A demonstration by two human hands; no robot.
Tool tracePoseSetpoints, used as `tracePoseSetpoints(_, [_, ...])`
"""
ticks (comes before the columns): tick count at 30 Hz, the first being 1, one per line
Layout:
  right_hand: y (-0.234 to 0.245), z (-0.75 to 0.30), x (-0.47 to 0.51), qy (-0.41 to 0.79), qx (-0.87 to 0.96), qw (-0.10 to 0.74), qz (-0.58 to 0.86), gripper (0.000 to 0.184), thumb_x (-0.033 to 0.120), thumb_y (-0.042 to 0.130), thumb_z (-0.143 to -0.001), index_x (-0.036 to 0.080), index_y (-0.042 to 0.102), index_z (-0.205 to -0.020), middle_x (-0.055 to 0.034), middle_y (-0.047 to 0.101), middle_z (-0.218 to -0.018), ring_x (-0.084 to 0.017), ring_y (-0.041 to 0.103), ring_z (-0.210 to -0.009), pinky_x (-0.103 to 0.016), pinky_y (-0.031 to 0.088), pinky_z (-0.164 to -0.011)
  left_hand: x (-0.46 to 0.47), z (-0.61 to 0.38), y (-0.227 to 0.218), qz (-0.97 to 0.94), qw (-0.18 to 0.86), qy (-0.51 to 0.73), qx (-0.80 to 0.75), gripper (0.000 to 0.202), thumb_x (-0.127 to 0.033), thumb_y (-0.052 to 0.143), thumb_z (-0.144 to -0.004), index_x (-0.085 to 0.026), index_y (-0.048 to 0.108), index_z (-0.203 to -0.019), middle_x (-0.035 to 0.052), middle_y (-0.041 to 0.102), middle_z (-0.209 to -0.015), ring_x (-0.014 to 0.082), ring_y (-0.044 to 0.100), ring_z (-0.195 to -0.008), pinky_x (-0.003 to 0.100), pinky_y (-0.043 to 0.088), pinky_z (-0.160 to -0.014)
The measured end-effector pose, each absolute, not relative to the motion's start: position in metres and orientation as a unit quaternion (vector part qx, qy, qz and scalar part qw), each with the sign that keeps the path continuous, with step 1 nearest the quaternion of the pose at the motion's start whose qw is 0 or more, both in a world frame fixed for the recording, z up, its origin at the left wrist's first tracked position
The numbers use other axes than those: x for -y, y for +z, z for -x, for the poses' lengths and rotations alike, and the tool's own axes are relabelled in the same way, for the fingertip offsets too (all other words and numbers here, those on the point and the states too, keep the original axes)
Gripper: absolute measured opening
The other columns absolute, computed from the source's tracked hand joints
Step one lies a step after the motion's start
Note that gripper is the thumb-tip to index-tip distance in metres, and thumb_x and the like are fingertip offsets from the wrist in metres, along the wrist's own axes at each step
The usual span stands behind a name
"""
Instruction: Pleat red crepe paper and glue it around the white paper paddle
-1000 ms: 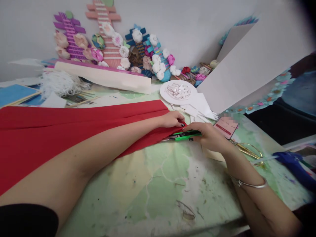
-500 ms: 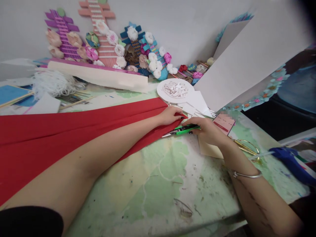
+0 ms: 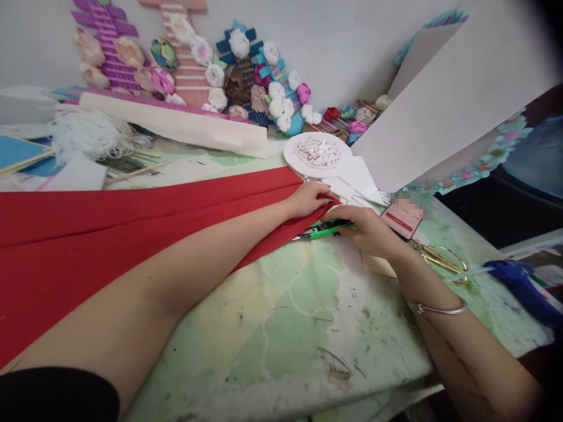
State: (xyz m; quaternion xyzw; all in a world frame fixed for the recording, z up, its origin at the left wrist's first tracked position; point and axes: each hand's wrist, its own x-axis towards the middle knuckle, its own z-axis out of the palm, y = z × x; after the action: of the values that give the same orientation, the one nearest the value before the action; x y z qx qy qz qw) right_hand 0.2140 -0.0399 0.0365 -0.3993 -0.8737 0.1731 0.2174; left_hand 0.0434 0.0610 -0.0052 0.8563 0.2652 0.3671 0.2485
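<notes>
The left hand (image 3: 310,199) lies on the red sheet (image 3: 109,225) near its right end, fingers bent down at the edge, though whether they pinch it cannot be told. The right hand (image 3: 367,228), just beside it, has its fingers closed around a green knife (image 3: 323,230), whose blade end points left at the sheet's near edge. The sheet stretches across the left of the table (image 3: 264,351), with the plate (image 3: 289,158) just beyond its right end and the phone (image 3: 398,221) and scissors (image 3: 440,259) right of the hands.
</notes>
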Motion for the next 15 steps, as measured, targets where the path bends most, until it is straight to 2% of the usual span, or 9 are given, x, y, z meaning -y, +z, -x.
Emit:
tracePoseSetpoints(7, [0.043, -0.208, 0.048, 0.145, 0.884, 0.200, 0.397, 0.048, -0.002, 0.051, -0.064, 0.023, 0.071, -0.100, -0.0029, 0.072, -0.106, -0.022, 0.065, -0.098, -0.034, 0.048, -0.088, -0.060, -0.044, -0.005, -0.853, 0.249, 0.366, -0.276, 0.009, -0.014, 0.060, -0.082, -0.013, 0.068, -0.080, 0.0035, 0.069, -0.082, 0.0178, 0.061, -0.083, 0.031, 0.045, -0.081])
tracePoseSetpoints(15, [0.052, -0.217, 0.055, 0.134, 0.887, 0.182, 0.402, 0.036, 0.007, 0.056, -0.075, 0.025, 0.070, -0.103, -0.0029, 0.072, -0.105, -0.023, 0.065, -0.095, -0.034, 0.049, -0.086, -0.058, -0.043, -0.003, -0.849, 0.258, 0.359, -0.290, 0.009, -0.013, 0.060, -0.082, -0.013, 0.069, -0.080, 0.0034, 0.069, -0.083, 0.0176, 0.061, -0.083, 0.031, 0.045, -0.081])
